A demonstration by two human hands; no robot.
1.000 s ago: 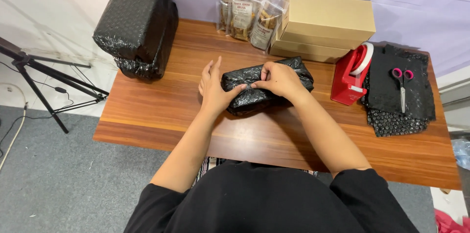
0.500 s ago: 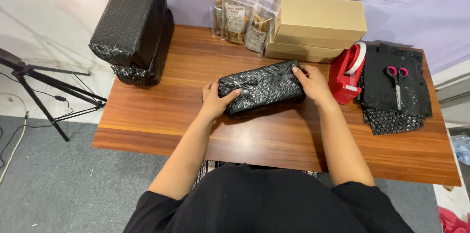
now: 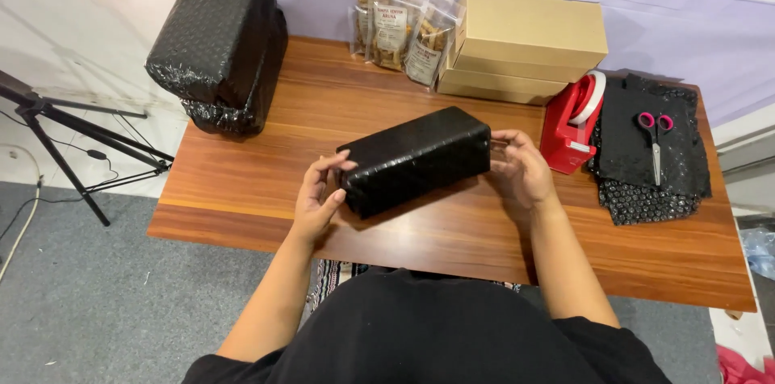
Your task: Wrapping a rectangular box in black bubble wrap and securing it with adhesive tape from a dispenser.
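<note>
While both hands grip its two short ends, a long black-wrapped parcel (image 3: 416, 159) sits near the middle of the wooden surface (image 3: 266, 182), lying at a slant with its left end closer to the front edge. The left hand (image 3: 320, 194) curls around the nearer end, fingers on top and thumb against the side; the right hand (image 3: 521, 170) clasps the farther end, fingers spread against it. At the back left corner a stack of larger black-wrapped bundles (image 3: 222, 41) hangs partly over the edge. Along the back edge stand clear snack bags (image 3: 395, 25) and, just beside them, two stacked cardboard boxes (image 3: 525, 45). A red tape dispenser (image 3: 575, 121) stands just right of the right hand. Toward the right edge lie black bubble-wrap sheets (image 3: 650, 166) with pink-handled scissors (image 3: 654, 142) resting on them.
</note>
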